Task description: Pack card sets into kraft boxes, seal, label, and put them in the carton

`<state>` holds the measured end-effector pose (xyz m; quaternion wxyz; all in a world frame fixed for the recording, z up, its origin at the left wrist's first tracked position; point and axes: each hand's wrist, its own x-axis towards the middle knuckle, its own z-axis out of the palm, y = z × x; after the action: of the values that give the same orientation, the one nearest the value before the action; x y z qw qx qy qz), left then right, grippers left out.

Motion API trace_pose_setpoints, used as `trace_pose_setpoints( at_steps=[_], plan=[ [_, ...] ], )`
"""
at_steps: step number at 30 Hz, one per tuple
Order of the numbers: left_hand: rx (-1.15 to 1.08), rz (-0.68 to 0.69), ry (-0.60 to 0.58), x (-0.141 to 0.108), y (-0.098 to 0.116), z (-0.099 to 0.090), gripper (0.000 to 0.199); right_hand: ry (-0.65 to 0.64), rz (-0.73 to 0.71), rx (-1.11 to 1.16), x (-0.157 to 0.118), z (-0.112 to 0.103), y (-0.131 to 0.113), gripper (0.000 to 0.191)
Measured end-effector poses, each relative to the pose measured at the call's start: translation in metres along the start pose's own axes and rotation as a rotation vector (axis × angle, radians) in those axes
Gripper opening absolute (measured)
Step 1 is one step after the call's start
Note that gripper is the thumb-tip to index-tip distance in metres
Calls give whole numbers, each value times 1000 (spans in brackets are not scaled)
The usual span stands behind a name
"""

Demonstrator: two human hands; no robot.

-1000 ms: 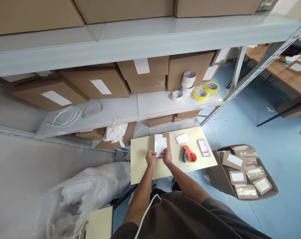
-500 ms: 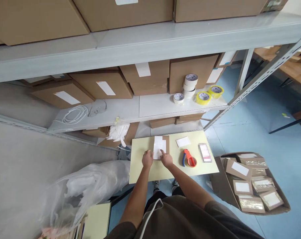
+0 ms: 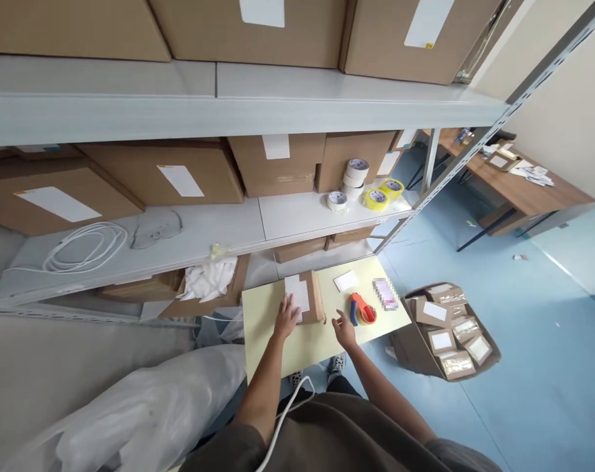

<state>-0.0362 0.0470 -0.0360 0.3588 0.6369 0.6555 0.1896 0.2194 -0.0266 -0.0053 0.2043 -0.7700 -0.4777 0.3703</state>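
My left hand (image 3: 287, 317) lies with its fingers outstretched on the left part of a brown cardboard box (image 3: 308, 282). White paper (image 3: 301, 296) covers part of the box's top, its lower left edge under my fingers. To the right of the box, apart from it, my right hand (image 3: 345, 330) is over the table, its index finger pointing out and nothing visible in it. Just beyond that hand sits a red and blue tape dispenser (image 3: 360, 308) with a roll in it. A small stack of white cards (image 3: 346, 281) lies behind the dispenser.
The pale yellow table (image 3: 272, 351) stands against grey shelving (image 3: 229, 239) with cartons and tape rolls (image 3: 377, 199). At the table's right end lies a blurred-out phone-like item (image 3: 385, 294). A large carton (image 3: 400, 347) of packed boxes stands on the floor at right. Plastic wrap (image 3: 179, 387) bulges at left.
My right hand has left the white paper and moved right, towards the tape dispenser. My left hand has shifted onto the box's top. The view has swung to the right.
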Motion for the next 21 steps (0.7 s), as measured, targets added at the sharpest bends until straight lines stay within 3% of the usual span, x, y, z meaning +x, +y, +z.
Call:
trace_pose_setpoints(
  at_steps=[3, 5, 7, 9, 12, 14, 17, 21],
  plan=[
    [-114, -88, 110, -13, -13, -31, 74, -3, 111, 184, 7, 17, -17, 61],
    [-258, -194, 166, -24, -13, -41, 73, -77, 139, 285, 7, 36, -38, 65],
    [-427, -298, 87, -32, -9, -41, 73, -185, 96, 390, 3, 56, -62, 70],
    [-532, -312, 24, -38, -4, -37, 76, -265, 21, 498, -2, 74, -83, 73],
    [-604, -265, 1, -41, -1, -33, 77, -253, -47, 601, -6, 87, -101, 71],
    [-589, -199, -2, -38, 1, -36, 76, -202, -66, 612, -6, 84, -104, 66],
    [-529, -124, -43, -23, 15, -42, 79, -127, -85, 610, -1, 62, -99, 57],
    [-445, 31, -151, 4, 67, -34, 80, -29, -116, 696, -3, 8, -84, 53]
  ],
)
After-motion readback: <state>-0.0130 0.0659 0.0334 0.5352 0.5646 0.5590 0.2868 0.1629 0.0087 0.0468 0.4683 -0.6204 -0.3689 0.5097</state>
